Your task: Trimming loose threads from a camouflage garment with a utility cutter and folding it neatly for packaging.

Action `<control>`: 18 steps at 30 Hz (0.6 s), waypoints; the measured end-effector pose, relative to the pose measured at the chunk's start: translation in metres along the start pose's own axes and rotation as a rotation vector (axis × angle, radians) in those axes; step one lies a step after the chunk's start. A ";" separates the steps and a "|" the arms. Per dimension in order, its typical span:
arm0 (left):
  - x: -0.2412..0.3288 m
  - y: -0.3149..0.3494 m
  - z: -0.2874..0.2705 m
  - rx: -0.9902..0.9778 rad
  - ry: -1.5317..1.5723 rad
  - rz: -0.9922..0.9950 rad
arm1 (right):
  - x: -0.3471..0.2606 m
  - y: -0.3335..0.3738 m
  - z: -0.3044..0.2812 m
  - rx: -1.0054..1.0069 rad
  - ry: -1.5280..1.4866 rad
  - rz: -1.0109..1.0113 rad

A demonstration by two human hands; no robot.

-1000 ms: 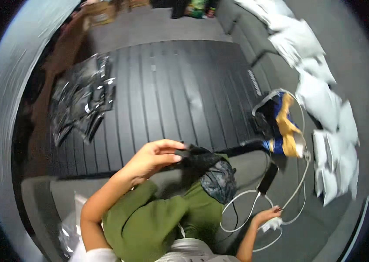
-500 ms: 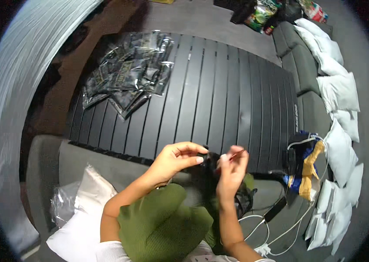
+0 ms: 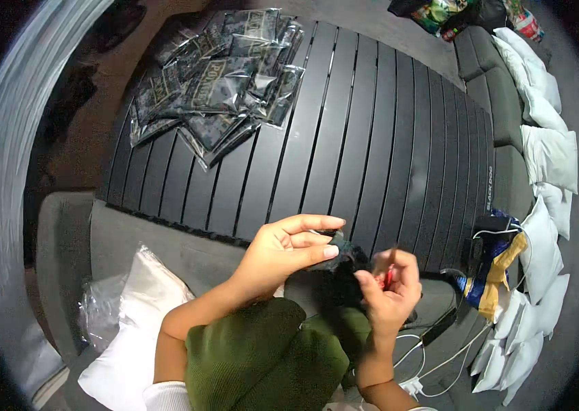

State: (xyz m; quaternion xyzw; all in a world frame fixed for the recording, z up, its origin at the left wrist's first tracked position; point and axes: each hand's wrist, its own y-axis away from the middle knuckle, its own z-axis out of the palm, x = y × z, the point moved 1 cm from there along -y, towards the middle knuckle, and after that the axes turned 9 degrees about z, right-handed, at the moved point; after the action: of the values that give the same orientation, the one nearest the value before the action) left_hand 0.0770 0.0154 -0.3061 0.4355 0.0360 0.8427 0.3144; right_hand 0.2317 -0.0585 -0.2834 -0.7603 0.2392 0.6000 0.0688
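Note:
Above my lap, my left hand [image 3: 282,250] pinches the edge of a soft black cloth piece [image 3: 347,270] between thumb and fingers. The cloth hangs down between my hands. My right hand [image 3: 395,294] is closed around a small red thing [image 3: 386,277], close to the cloth's right side. A thin brownish part juts up from that grip, blurred, so its kind is unclear. Whether it touches the cloth I cannot tell. My olive-green ribbed clothing [image 3: 269,356] lies below both hands.
A black slatted table [image 3: 330,116] stands ahead, with clear plastic packets of dark cloth [image 3: 217,85] piled at its far left. White pillows [image 3: 549,157] line the grey sofa on the right. Cables [image 3: 426,383] and a blue-yellow bag [image 3: 501,267] lie right; a white cushion [image 3: 121,370] lies left.
My right hand has moved right and a little down, away from my left hand, and the red thing shows more. The head view has shifted, so the table and packets sit higher.

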 end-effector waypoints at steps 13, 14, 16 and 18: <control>0.012 0.021 0.012 -0.067 -0.036 0.169 | -0.017 0.021 0.023 -0.147 0.237 0.027; 0.012 0.021 0.012 -0.072 -0.036 0.168 | -0.017 0.021 0.024 -0.137 0.245 0.014; 0.012 0.022 0.013 -0.063 -0.071 0.156 | -0.016 0.022 0.024 -0.125 0.253 0.002; 0.013 0.024 0.016 -0.065 -0.080 0.153 | -0.015 0.024 0.023 -0.119 0.255 -0.010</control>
State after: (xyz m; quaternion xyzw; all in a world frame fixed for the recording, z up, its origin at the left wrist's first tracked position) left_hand 0.0715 0.0007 -0.2788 0.4597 -0.0371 0.8470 0.2643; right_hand 0.1983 -0.0657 -0.2708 -0.8343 0.2063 0.5112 -0.0043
